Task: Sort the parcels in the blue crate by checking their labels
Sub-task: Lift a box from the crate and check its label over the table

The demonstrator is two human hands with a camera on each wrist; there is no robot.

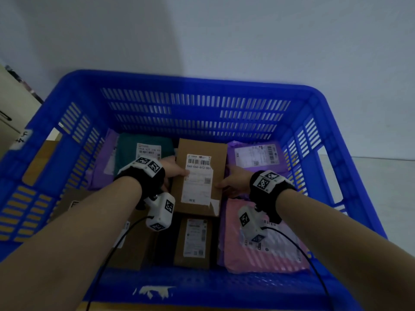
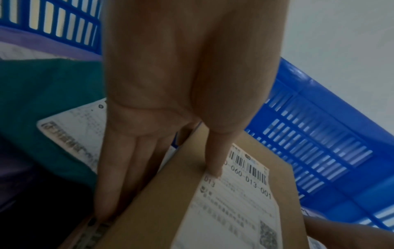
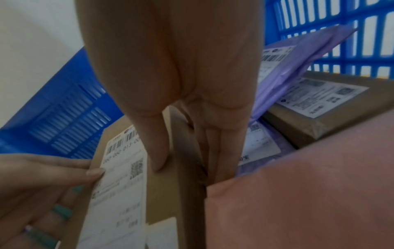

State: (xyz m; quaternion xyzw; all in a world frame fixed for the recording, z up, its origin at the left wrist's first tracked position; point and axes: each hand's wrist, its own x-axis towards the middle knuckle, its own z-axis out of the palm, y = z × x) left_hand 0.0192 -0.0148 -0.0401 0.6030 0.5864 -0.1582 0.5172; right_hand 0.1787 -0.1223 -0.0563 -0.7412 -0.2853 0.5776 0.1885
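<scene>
A brown cardboard parcel [image 1: 202, 151] with a white barcode label [image 1: 197, 178] lies face up in the middle of the blue crate [image 1: 193, 81]. My left hand [image 1: 174, 170] grips its left edge, thumb on the label and fingers down the side. In the left wrist view the left hand [image 2: 162, 168] has its thumb on the box top [image 2: 153, 219] by the label [image 2: 238, 198]. My right hand [image 1: 233, 178] grips the right edge. In the right wrist view the right hand [image 3: 187, 160] has its thumb on the parcel [image 3: 162, 193] and fingers down its side.
Around it in the crate lie a teal bag [image 1: 128, 151], purple bags [image 1: 256, 158], a pink bag [image 1: 262, 252] at front right, another labelled box [image 1: 193, 241] in front and a box [image 1: 132, 245] at front left. The crate walls stand high all round.
</scene>
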